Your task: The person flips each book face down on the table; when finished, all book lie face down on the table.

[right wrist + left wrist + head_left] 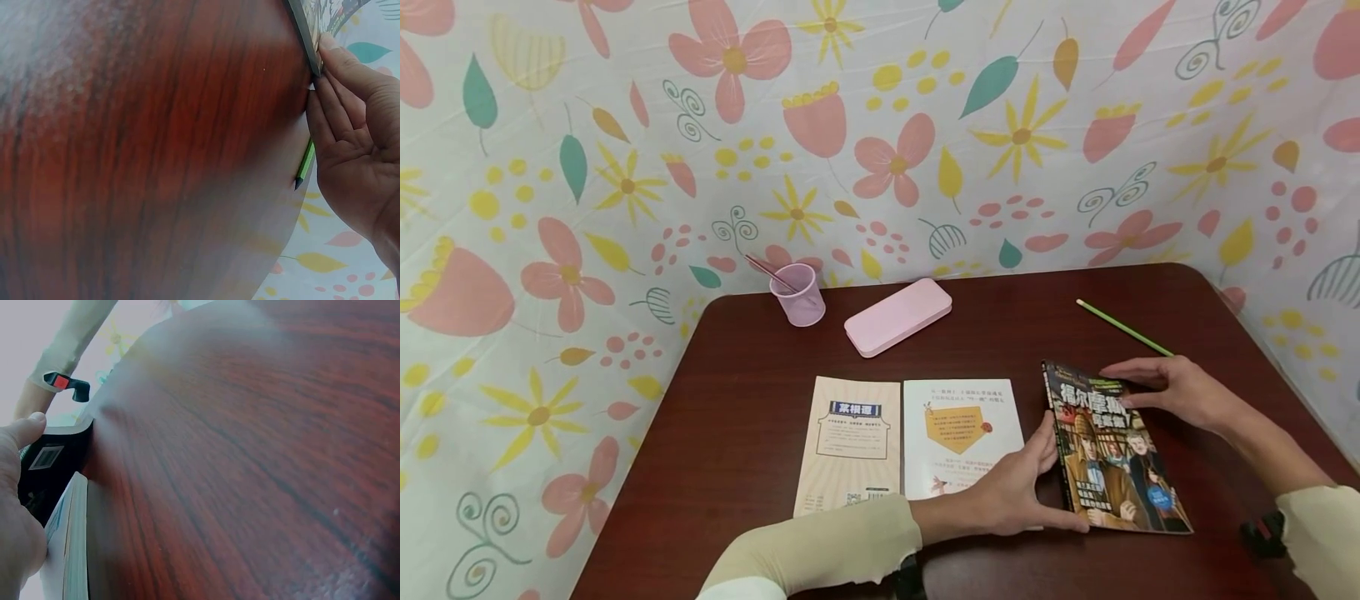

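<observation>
A comic-style book [1105,458] with a dark illustrated cover is between both hands at the right of the table, tilted up. My left hand [1000,493] grips its lower left side, thumb at the bottom edge and fingers along the left edge. In the left wrist view, the barcode on the book's back [47,457] shows beyond the thumb. My right hand [1187,396] pinches the upper right corner, thumb on the cover and fingers behind, as the right wrist view shows. Under the left forearm lies a white book [958,417], partly covered by that hand.
Left of the white book lies a beige book [850,446]. Farther back are a pink pencil case [898,318] and a pink cup [801,304] with a pencil in it. A green pencil [1123,327] lies beyond the right hand. A flower-patterned curtain [880,150] hangs behind the table.
</observation>
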Available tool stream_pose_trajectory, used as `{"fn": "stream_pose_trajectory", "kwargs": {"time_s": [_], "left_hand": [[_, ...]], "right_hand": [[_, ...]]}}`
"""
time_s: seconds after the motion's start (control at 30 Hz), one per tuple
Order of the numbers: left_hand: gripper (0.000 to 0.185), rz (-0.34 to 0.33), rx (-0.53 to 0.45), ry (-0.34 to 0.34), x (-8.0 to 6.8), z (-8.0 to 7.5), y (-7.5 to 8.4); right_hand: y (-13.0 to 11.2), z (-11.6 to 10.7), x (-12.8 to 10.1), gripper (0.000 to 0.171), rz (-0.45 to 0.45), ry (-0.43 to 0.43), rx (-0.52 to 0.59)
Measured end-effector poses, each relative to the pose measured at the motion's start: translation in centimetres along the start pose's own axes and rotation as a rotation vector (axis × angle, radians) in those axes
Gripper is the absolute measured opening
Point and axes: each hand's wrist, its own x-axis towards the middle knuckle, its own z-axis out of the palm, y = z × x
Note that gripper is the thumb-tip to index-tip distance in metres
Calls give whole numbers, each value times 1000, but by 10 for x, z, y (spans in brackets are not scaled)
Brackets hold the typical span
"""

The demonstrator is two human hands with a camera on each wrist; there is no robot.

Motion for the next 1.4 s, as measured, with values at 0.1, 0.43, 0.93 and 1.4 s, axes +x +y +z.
{"fn": "stream_pose_trajectory", "kwargs": {"time_s": [0.1, 0.43, 0.93, 1.4], "left_hand": [[123, -19, -56, -7, -1, 0, 1], [106, -139, -261, -24, -3, -1, 1], [93, -82, -174, -53, -4, -5, -4], [72, 77, 35, -78, -5, -15, -6]], "right_hand": [[0, 0, 0, 46, 11, -5, 4], [-3, -1, 2, 48, 12, -24, -6], [1, 0, 2, 51, 46, 44, -75], [-10, 0, 7, 45, -22, 271, -167]]}}
